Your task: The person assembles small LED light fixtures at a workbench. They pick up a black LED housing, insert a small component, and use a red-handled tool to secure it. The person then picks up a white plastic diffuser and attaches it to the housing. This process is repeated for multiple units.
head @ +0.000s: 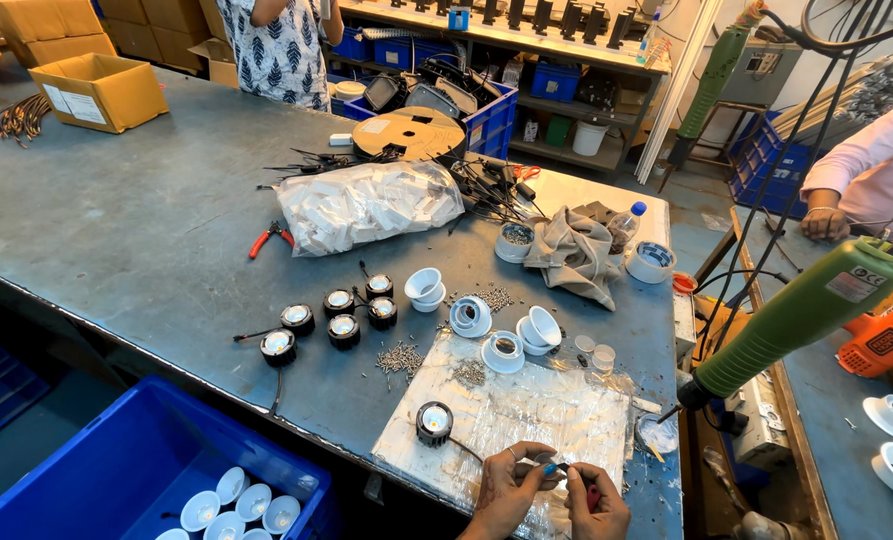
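Observation:
My left hand (512,487) and my right hand (597,503) meet at the near edge of the table, over a crinkled plastic-covered work mat (527,405). Their fingers pinch a small part between them; what it is cannot be told. A thin black wire runs from my hands to a black round lamp module (434,422) standing on the mat. Beyond the mat lie several more black lamp modules (343,328), white cup-shaped housings (426,287) and a scatter of small screws (401,358).
A green electric screwdriver (797,315) hangs at the right. A blue bin (137,450) with white cups sits below left. A plastic bag of white parts (367,205), red pliers (270,238), tape rolls, a cloth and a bottle lie farther back. Other people stand at the far edge and at the right.

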